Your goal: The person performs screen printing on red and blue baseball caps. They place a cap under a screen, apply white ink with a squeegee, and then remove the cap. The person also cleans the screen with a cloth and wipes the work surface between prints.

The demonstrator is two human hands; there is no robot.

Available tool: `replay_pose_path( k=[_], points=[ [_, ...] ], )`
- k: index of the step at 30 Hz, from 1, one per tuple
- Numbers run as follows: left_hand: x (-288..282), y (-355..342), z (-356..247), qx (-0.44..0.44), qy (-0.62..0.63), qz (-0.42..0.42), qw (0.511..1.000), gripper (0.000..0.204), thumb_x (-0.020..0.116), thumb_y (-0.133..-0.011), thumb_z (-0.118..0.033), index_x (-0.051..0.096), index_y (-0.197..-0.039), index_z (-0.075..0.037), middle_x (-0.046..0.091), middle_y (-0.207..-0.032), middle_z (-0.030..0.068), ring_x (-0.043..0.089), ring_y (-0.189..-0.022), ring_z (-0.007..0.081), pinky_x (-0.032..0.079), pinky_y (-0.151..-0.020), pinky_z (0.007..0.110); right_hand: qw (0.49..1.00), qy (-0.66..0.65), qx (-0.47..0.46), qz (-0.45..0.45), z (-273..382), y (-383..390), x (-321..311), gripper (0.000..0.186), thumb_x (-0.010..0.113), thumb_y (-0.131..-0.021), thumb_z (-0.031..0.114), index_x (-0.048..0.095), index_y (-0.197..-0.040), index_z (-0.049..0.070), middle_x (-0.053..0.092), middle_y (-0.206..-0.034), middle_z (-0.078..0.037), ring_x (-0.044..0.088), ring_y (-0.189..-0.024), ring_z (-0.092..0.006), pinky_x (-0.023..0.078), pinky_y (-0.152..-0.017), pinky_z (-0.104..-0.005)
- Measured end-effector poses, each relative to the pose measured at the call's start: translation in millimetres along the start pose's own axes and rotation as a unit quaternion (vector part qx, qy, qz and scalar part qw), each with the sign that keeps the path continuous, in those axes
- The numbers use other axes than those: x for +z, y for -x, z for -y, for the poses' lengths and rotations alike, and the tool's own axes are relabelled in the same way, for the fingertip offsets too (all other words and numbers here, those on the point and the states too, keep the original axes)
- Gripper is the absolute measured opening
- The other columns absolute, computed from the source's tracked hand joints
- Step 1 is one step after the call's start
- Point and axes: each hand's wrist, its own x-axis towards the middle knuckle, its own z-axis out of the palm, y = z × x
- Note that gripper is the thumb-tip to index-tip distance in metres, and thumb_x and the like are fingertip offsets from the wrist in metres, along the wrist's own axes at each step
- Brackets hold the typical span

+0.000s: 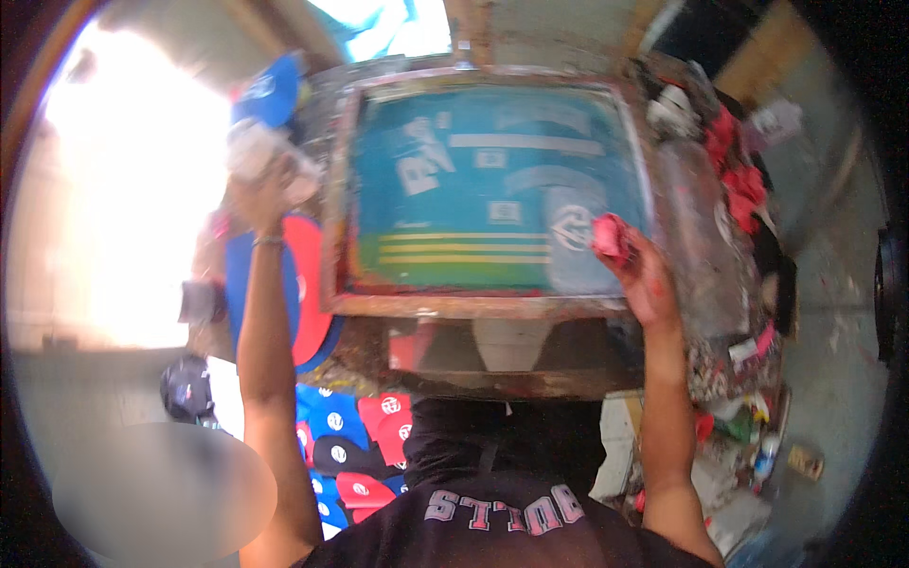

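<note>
Right grip [651, 289] clasps crumpled pink cloth [613, 237], left grip [261, 201] blurred whitish wad [256, 150] — below it, white-printed red-and-blue fabric pieces [338, 425] seem done; remainder unclear.

One framed screen [426, 118] lay right of the left hand [265, 197], one blue cap [270, 92] beyond that hand, and one pink rag [612, 237] in the right hand [648, 282].
</note>
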Motion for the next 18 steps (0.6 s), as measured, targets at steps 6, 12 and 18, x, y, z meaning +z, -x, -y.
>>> replay_pose_path(
  k=[6,12,18],
  points=[
    [-6,-3,8,-0.024,-0.011,0.000,1.000,0.058,0.084,-0.085,-0.012,0.055,-0.131,0.007,0.067,-0.121,0.0164,0.064,-0.115,0.0287,0.050,-0.103,0.042,0.995,0.096,0.004,-0.036,9,-7,5,0.032,0.062,-0.102,0.014,0.063,-0.128,-0.005,0.069,-0.123,-0.013,0.070,-0.108,-0.0214,0.058,-0.099,-0.0358],
    [25,148,-111,0.152,-0.207,0.124,0.958,0.076,0.087,-0.081,-0.024,0.049,-0.141,0.002,0.052,-0.139,0.0192,0.049,-0.129,0.0336,0.043,-0.105,0.048,0.954,0.290,-0.035,-0.062,22,-4,-16,0.025,0.066,-0.099,0.010,0.068,-0.121,-0.003,0.073,-0.111,-0.008,0.072,-0.098,-0.0165,0.059,-0.086,-0.0299],
    [66,261,-176,0.180,-0.196,0.406,0.874,0.063,0.087,-0.071,-0.036,0.066,-0.122,-0.004,0.060,-0.111,0.0126,0.056,-0.108,0.0352,0.045,-0.094,0.046,0.785,0.587,-0.190,0.052,11,-29,-5,0.015,0.069,-0.092,0.009,0.078,-0.104,0.005,0.075,-0.102,-0.009,0.072,-0.090,-0.0241,0.057,-0.082,-0.0350]
  ],
)
